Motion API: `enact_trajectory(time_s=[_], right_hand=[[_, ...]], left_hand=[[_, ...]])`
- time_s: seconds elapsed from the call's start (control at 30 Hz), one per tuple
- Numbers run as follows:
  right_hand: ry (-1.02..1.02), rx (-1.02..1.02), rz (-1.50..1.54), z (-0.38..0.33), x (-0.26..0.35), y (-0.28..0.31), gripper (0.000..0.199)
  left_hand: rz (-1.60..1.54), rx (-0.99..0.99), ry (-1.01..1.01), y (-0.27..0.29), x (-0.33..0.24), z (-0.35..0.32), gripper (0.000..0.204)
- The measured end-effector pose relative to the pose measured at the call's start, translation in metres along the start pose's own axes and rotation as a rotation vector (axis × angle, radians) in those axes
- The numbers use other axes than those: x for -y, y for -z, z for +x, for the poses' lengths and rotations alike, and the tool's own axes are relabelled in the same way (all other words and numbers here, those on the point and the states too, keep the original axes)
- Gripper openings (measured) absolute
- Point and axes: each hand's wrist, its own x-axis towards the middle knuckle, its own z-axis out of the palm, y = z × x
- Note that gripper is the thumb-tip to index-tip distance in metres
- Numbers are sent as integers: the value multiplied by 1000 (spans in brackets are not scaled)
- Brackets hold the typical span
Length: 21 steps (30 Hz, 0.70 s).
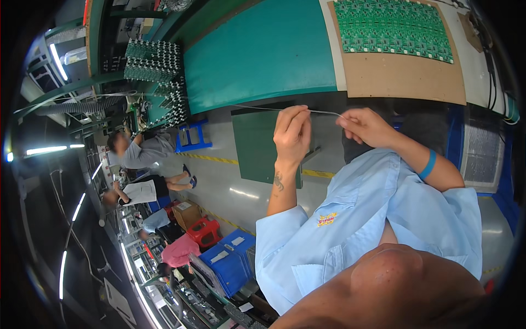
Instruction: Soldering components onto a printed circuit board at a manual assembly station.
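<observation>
My left hand (293, 131) and my right hand (366, 126) are raised close together in front of my light blue shirt. Both pinch a thin silvery wire (323, 112) that runs between their fingertips. A loose end of the wire trails off to the left past my left hand. My left forearm bears a small tattoo, and a blue band sits on my right wrist. Behind the hands lies the teal work surface (263, 49) and a dark green panel (255, 145).
A brown board (405, 77) carries several green circuit boards (392, 24). Racks of circuit boards (153, 60) stand at the upper left. Other people (145, 151) sit along a line at left. Blue crates (230, 263), a red stool (205, 230) and a blue stool (192, 136) stand on the floor.
</observation>
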Motion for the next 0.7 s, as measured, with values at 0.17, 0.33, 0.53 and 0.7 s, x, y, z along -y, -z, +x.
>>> enact_trajectory(time_s=[0.17,0.33,0.53,0.7], right_hand=[[81,-81,-259,-57,32,8,24],[303,-259,-508,-99,60,24,16],[566,-481,-563,-120,75,36,11],[514,-501,-535,-143,86,62,9]], left_hand=[[-361,-106,256,0,-13,10,20],[-476,178,172,3,-78,48,15],[-198,354,-455,-34,-112,93,15],[-365,520,-407,-52,-102,100,18]])
